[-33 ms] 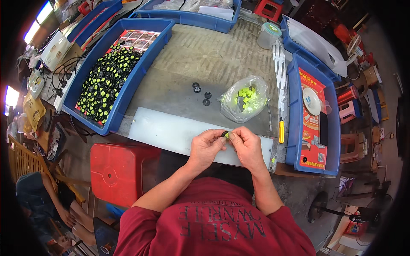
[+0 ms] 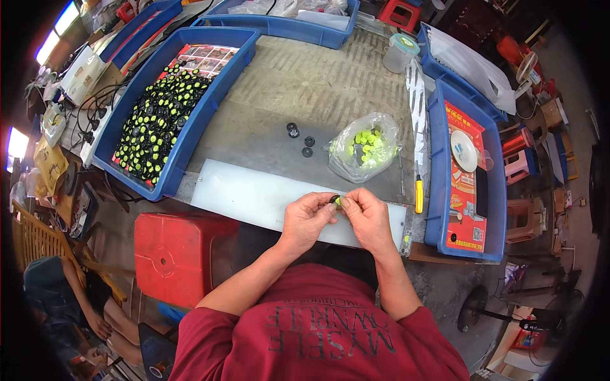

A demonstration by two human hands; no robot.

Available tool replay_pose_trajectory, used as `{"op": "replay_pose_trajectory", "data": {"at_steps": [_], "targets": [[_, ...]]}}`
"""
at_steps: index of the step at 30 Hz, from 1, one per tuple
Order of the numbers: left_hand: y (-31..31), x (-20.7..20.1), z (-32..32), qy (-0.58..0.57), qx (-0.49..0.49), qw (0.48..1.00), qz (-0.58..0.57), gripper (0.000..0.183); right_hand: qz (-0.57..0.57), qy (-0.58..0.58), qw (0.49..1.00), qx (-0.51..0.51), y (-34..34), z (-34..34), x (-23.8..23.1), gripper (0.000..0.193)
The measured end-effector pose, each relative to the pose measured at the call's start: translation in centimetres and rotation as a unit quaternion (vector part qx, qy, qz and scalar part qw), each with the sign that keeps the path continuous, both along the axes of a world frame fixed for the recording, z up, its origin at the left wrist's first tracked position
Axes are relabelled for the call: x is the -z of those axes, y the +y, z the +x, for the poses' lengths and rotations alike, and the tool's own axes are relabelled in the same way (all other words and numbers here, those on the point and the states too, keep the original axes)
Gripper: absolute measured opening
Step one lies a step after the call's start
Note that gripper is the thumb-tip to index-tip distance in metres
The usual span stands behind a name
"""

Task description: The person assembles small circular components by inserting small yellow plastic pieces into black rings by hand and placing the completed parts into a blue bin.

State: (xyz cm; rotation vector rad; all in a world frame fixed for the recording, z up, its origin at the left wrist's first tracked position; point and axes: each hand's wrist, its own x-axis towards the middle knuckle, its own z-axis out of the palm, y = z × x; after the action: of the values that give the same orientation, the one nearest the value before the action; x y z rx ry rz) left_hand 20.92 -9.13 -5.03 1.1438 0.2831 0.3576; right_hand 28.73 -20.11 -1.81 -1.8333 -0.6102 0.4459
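Above the front part of a white board [image 2: 244, 190], my two hands meet at the fingertips. My left hand [image 2: 305, 219] is closed in a pinch on a small round black disc [image 2: 334, 199]. Against it, the thumb and fingers of my right hand [image 2: 368, 219] pinch a small yellow-green disc [image 2: 338, 202]; the fingers partly hide both pieces. Beyond the board lie several loose black discs [image 2: 307, 152]. To their right, a clear plastic bag [image 2: 340, 159] stands open with yellow-green discs [image 2: 367, 143] inside.
A blue tray [image 2: 168, 181] on the left holds a heap of black discs with yellow-green centres [image 2: 159, 120]. On the right, another blue tray [image 2: 435, 219] contains a white plate [image 2: 463, 151]. A yellow-handled tool [image 2: 419, 195] lies near the board. A red stool [image 2: 168, 254] stands below.
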Motion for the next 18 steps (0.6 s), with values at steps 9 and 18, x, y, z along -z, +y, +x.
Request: {"op": "replay_pose_trajectory", "data": {"at_steps": [9, 18], "targets": [[0.3, -0.2, 0.0, 0.003, 0.016, 0.999, -0.039, 0.020, 0.016, 0.010, 1.000, -0.022, 0.1, 0.5, -0.3, 0.014], [0.1, 0.0, 0.0, 0.001, 0.005, 1.000, -0.028, 0.020, -0.032, -0.055, 0.997, -0.034, 0.3, 0.4, -1.1, 0.015]]}}
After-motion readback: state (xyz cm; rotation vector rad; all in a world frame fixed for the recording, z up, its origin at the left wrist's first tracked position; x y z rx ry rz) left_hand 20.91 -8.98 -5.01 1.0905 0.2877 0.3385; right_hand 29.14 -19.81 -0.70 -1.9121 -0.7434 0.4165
